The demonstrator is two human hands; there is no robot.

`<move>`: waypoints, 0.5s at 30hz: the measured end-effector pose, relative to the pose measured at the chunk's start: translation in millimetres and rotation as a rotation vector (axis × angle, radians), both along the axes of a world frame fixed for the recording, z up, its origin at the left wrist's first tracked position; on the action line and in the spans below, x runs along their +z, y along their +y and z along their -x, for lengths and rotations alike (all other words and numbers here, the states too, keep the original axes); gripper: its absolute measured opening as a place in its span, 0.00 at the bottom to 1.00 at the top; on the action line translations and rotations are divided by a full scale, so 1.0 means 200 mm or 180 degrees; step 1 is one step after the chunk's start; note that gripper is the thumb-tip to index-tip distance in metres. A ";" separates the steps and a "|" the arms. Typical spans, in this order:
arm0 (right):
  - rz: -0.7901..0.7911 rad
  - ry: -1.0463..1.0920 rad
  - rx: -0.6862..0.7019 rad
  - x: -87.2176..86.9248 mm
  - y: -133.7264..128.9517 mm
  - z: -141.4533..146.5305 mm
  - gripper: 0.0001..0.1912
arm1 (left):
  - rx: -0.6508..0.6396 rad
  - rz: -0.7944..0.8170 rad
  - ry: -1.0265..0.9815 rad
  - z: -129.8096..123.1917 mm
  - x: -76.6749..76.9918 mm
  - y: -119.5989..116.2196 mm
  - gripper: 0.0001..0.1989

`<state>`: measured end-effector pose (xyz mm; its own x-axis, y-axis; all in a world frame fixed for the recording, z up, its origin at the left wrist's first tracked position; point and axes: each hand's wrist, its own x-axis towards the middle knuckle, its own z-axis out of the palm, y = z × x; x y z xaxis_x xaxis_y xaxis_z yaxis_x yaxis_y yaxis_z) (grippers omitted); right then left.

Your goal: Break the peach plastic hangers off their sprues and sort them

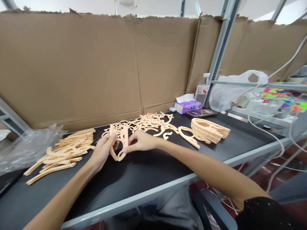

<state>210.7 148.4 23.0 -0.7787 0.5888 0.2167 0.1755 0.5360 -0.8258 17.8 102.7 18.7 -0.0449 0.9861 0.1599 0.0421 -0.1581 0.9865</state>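
Nearest us is the table's pale metal edge [134,198], then its black top [148,172]. Over it, our left hand [102,151] grasps one side of a pale, looped openwork piece [126,137], thumb in front; our right hand [141,141] pinches the other side between thumb and fingers. The piece is upright, curved end down. We judge that a steady left grip and light, even right-hand pressure suit it, since twisting could strain its thin curves; keeping both sides level should help too. To our left lie long pale strips [72,147]; to our right, a neat stack [207,131]. Beyond the hands, small curly parts [148,122] spread towards a cardboard wall [96,64].
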 end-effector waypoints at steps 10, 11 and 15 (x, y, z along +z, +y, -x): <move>0.0167 0.0121 -0.0193 0.06 0.06 -0.07 0.19 | -0.0127 0.0100 0.0921 0.03 0.02 -0.01 0.31; 0.0156 0.0022 -0.0183 0.06 0.06 -0.08 0.19 | -0.0133 0.0064 0.1150 0.04 0.02 -0.01 0.30; 0.0049 -0.0411 -0.0076 0.07 0.05 -0.09 0.18 | -0.0226 -0.0348 0.2173 0.05 -0.01 0.00 0.23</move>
<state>228.4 158.3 37.6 -0.7852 0.6101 0.1064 0.2934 0.5177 -0.8037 8.0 102.7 17.5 0.1651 0.9596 0.2279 0.6335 -0.2803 0.7212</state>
